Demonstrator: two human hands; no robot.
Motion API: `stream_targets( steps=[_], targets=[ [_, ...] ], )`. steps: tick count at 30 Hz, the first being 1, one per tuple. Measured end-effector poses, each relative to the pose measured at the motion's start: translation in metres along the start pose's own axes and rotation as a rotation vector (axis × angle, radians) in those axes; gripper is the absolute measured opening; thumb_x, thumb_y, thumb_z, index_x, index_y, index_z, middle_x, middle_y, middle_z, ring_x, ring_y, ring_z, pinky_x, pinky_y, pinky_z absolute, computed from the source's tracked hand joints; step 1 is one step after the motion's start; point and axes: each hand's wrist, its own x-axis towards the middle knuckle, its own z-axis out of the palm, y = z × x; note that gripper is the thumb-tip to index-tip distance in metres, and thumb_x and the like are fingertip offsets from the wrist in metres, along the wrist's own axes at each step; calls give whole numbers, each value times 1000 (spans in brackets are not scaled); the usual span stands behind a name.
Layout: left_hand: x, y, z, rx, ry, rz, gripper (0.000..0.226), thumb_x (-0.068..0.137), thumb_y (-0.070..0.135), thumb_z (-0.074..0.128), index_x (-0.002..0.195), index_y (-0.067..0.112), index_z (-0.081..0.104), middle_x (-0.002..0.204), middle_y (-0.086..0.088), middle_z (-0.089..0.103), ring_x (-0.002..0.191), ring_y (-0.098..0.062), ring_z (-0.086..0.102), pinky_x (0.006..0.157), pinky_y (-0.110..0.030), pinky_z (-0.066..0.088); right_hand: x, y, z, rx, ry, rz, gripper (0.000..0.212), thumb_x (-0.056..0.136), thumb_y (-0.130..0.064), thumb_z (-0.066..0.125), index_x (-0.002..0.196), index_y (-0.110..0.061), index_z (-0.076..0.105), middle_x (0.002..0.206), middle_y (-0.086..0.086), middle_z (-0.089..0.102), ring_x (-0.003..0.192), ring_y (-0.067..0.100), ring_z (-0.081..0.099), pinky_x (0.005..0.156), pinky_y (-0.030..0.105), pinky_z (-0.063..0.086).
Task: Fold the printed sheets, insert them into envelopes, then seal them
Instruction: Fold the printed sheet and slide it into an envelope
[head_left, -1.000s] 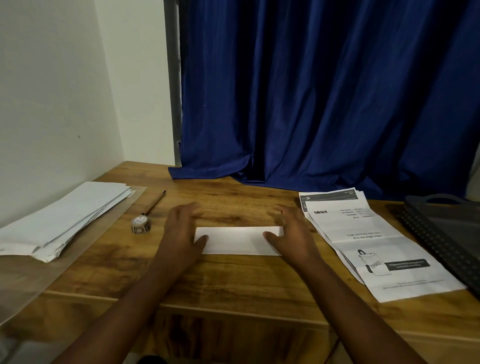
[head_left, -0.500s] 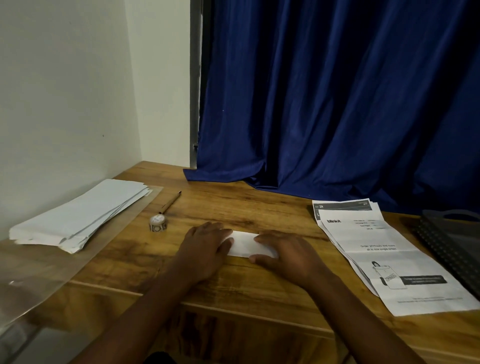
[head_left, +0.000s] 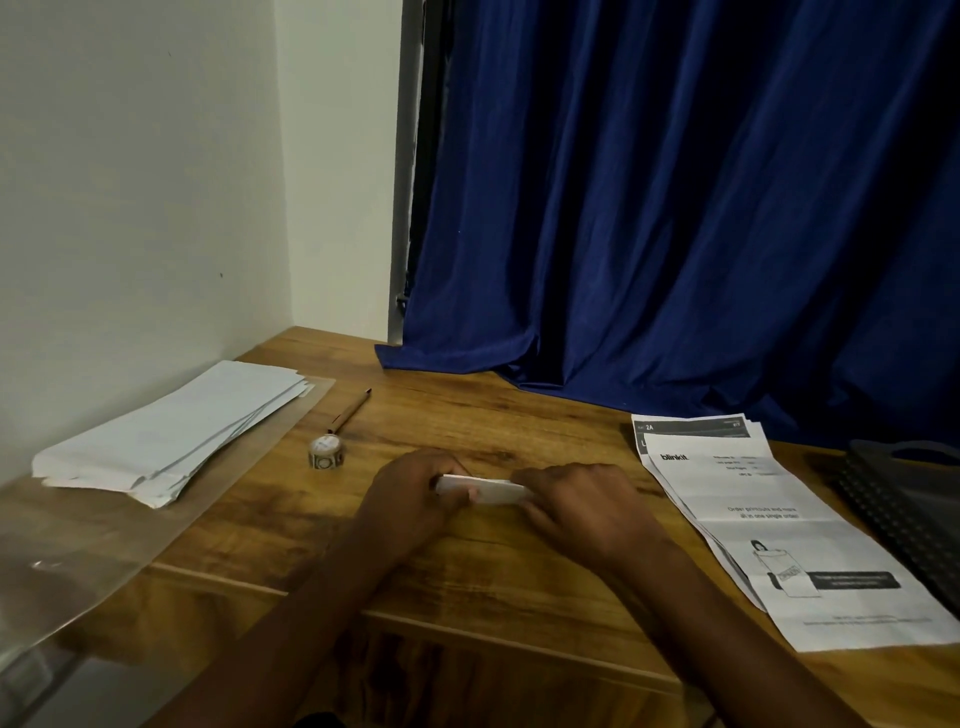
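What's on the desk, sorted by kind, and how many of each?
Folded sheet held in both hands: 1
Piles of printed sheets: 1
Piles of envelopes: 1
Pens: 1
Sticker rolls: 1
Dark trays: 1
Total: 6

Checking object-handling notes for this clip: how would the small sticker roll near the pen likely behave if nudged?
The sticker roll stands on its flat end, so it would likely slide, not roll. It looks small and probably light, easily knocked toward the pen. Tipped on edge, it could roll across the table.
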Motion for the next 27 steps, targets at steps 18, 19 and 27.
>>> stream_targets(
  steps=[18,19,27],
  targets=[
    [-3,4,-7,-133,234,84,10,100,22,63,99,22,73,88,12,70,86,-5,65,70,-17,48,-12,36,2,226,-27,207,54,97,-69,21,110,-40,64,79,-14,66,71,3,59,64,30,50],
    [-3,4,-7,-130,235,116,10,100,20,63,101,21,74,91,13,70,88,-5,65,73,-18,50,-11,36,-1,215,-24,199,53,96,-69,23,115,-41,63,85,-14,69,75,4,61,67,32,53],
    [-3,4,-7,-165,247,205,18,98,30,60,110,23,71,107,12,68,102,-7,65,85,-29,55,15,17,-20,265,-3,46,29,99,-52,51,120,-41,68,99,-15,74,87,5,64,70,31,49]
  ],
)
